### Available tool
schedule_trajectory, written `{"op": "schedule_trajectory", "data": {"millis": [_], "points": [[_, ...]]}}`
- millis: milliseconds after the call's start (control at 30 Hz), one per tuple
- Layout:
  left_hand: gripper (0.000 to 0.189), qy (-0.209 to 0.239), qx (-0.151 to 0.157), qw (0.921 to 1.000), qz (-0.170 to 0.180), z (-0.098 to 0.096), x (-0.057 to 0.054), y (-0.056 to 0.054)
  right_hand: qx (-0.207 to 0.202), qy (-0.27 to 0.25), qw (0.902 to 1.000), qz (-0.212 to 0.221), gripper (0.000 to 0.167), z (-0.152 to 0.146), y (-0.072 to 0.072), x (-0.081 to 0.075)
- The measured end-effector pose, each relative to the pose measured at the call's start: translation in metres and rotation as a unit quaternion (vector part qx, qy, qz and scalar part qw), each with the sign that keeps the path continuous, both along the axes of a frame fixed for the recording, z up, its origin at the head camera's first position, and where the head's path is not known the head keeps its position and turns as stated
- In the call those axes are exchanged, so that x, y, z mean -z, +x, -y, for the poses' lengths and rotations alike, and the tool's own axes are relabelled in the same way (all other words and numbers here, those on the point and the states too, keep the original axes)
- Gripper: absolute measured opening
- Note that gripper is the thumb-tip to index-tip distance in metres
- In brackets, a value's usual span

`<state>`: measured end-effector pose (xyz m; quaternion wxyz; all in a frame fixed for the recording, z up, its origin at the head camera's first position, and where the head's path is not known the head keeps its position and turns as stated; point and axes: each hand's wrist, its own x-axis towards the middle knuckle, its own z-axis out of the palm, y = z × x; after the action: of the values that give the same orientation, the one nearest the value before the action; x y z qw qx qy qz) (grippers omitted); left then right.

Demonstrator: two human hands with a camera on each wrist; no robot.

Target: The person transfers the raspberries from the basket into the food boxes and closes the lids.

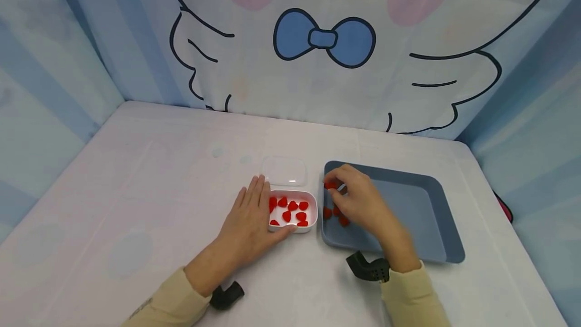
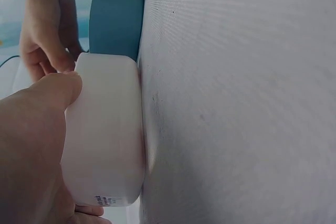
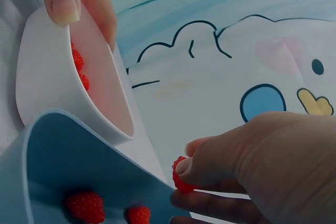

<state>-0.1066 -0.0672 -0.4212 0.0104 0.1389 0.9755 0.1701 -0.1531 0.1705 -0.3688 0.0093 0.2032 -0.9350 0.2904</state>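
Observation:
My left hand [image 1: 247,223] lies along the left side of a small white box [image 1: 314,211], fingers straight and thumb on its near rim. Several red raspberries [image 1: 293,206] lie scattered inside the box. Over the left end of a blue-grey tray [image 1: 426,216], my right hand [image 1: 363,201] pinches one raspberry [image 3: 182,176] between thumb and fingers. Several more raspberries [image 1: 343,221] lie in the tray beneath that hand. From the left wrist view, the left thumb [image 2: 68,85] presses the rim of the box [image 2: 107,129].
Behind the box lies a clear plastic lid [image 1: 284,171]. The tray stands just right of the box, on a white-covered table [image 1: 150,175]. Printed curtains [image 1: 317,90] hang along the back and sides.

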Motion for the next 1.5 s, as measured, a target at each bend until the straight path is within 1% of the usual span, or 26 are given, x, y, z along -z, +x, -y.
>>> {"op": "schedule_trajectory", "data": {"millis": [367, 467, 633, 867, 1167, 1333, 1500], "points": [[0.110, 0.001, -0.001, 1.0000, -0.006, 0.001, 0.001, 0.000, -0.048, -0.011, 0.9980, -0.039, 0.020, 0.015, 0.003, 0.005], [0.110, 0.000, 0.002, 1.0000, -0.008, 0.001, 0.001, 0.000, -0.065, -0.016, 0.9964, -0.051, 0.020, 0.018, 0.004, 0.008], [0.109, 0.001, 0.002, 0.9999, -0.014, 0.001, 0.001, -0.001, -0.091, -0.030, 0.9927, -0.073, 0.022, 0.025, 0.004, 0.008], [0.109, 0.000, 0.005, 0.9999, -0.013, 0.002, 0.001, 0.000, -0.104, -0.027, 0.9917, -0.071, 0.025, 0.036, 0.010, 0.011], [0.108, 0.001, 0.006, 0.9999, -0.015, 0.002, 0.002, 0.000, -0.117, -0.051, 0.9864, -0.104, 0.023, 0.044, 0.012, 0.015], [0.107, 0.004, 0.008, 0.9998, -0.019, 0.001, 0.002, 0.000, -0.120, -0.045, 0.9873, -0.095, 0.025, 0.048, 0.014, 0.018], [0.106, 0.006, 0.014, 0.9996, -0.023, 0.001, 0.001, 0.000, -0.123, -0.043, 0.9886, -0.076, 0.026, 0.052, 0.016, 0.021]]}}
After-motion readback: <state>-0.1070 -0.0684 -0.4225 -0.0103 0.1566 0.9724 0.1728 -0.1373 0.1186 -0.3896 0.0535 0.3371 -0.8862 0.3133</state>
